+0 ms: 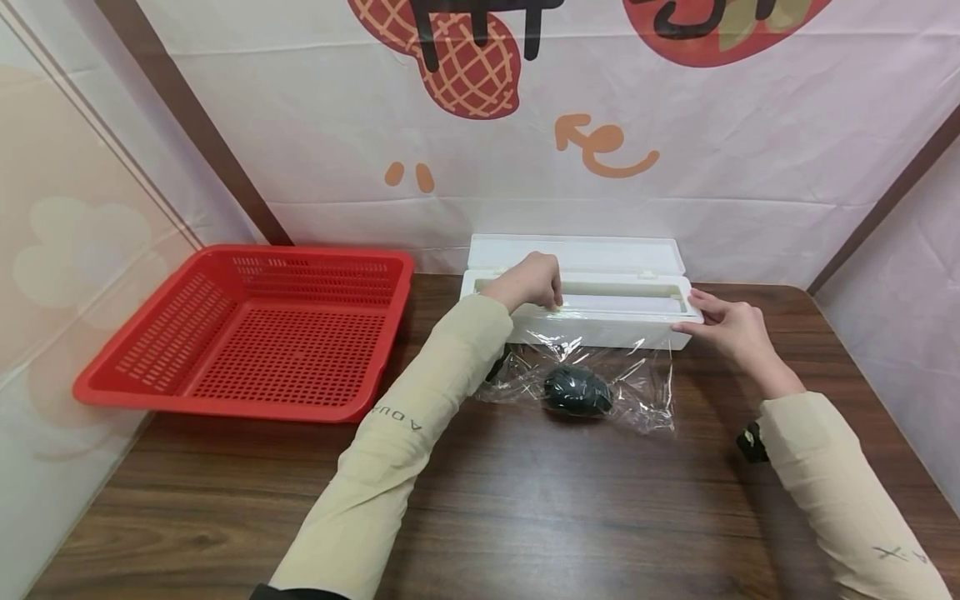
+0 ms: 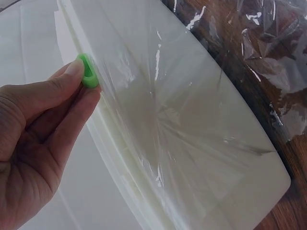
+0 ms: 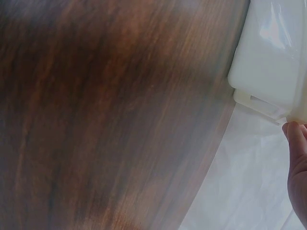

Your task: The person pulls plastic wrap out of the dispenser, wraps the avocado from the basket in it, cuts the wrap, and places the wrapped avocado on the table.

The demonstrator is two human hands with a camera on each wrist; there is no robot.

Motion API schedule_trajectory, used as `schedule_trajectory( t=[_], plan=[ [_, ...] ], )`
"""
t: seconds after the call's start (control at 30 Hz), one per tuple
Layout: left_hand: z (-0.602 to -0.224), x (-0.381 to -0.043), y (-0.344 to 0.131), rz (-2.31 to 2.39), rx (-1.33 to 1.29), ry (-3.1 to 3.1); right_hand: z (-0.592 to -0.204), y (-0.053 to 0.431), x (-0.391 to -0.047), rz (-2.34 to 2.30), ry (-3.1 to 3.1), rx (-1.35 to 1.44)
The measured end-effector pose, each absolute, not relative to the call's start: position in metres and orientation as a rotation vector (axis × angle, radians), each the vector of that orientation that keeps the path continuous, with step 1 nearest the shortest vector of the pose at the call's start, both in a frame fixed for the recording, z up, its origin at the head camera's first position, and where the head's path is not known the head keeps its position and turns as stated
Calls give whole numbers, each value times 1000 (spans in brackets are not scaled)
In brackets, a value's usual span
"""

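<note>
My left hand (image 1: 534, 279) pinches a small green slide cutter (image 2: 88, 72) between thumb and fingers, at the front rim of a white cling film dispenser (image 1: 600, 329). The dispenser's lid (image 1: 577, 252) stands raised at the back. With thumb and fingers my right hand (image 1: 726, 327) grips the dispenser's right end; only part of this hand (image 3: 298, 163) shows in the right wrist view. Clear cling film (image 1: 648, 392) hangs over the dispenser's front onto the table. A dark green oval thing (image 1: 576, 390), much like an avocado, lies under the film.
A red perforated plastic basket (image 1: 296, 406) stands on the left of the brown wooden table (image 1: 585, 517). Behind the dispenser hangs a white printed cloth (image 1: 315, 108), and further cloth borders both sides of the table.
</note>
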State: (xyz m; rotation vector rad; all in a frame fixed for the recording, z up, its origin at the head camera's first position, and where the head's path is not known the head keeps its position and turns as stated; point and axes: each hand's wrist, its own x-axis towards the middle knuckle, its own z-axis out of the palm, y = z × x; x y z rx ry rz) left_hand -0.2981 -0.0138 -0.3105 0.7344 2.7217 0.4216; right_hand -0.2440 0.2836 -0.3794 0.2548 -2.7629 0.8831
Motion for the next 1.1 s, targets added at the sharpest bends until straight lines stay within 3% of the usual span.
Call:
schedule_trajectory(
  t=[1.1],
  plan=[
    [-311,-298,-26,444,707,2726,-378,284,-244,891,-2776,242]
  ],
)
